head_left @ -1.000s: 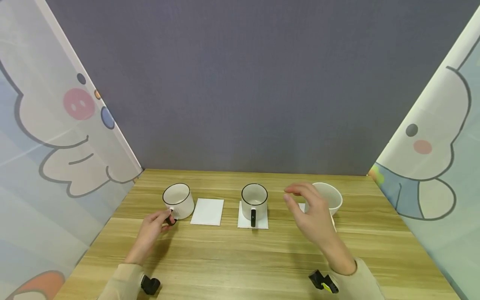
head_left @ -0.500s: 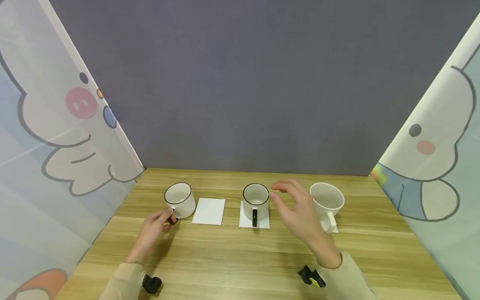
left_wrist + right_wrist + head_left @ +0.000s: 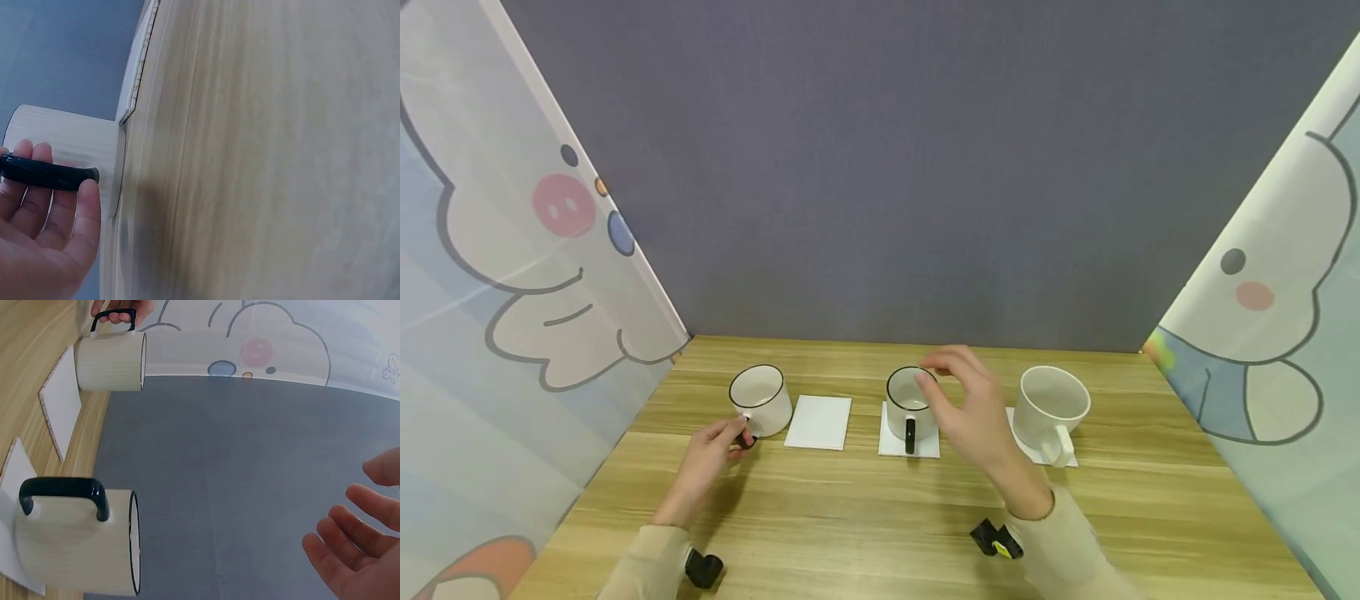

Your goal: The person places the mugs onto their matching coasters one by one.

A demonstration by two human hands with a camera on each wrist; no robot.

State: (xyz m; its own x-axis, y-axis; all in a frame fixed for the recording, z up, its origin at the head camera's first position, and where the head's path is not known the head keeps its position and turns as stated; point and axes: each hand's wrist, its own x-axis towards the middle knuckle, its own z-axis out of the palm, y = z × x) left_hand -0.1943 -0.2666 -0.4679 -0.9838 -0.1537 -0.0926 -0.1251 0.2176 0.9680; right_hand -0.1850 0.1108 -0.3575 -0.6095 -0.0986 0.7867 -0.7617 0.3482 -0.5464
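At the left, my left hand (image 3: pixel 700 462) grips the black handle (image 3: pixel 47 173) of a white mug with a dark rim (image 3: pixel 767 410), which stands on the wood beside a square white coaster (image 3: pixel 817 422). A similar black-handled mug (image 3: pixel 75 544) rests on the middle coaster (image 3: pixel 931 447). Close by its right side hovers my right hand (image 3: pixel 973 412), fingers loosely bent and holding nothing. In the head view its thumb overlaps the rim; the right wrist view shows the hand apart from the mug. Farther right, an all-white mug (image 3: pixel 1037 417) sits on another coaster (image 3: pixel 1028 450).
The wooden table (image 3: pixel 820 517) ends at a grey panel (image 3: pixel 910 183) behind the mugs. Cartoon-printed curtains (image 3: pixel 490 275) flank it on both sides. A black device (image 3: pixel 702 570) is worn at my left wrist, another (image 3: pixel 996 540) at my right.
My right hand has moved left from the all-white mug to the middle mug, uncovering the white mug and its coaster. The left hand keeps its hold on the left mug.
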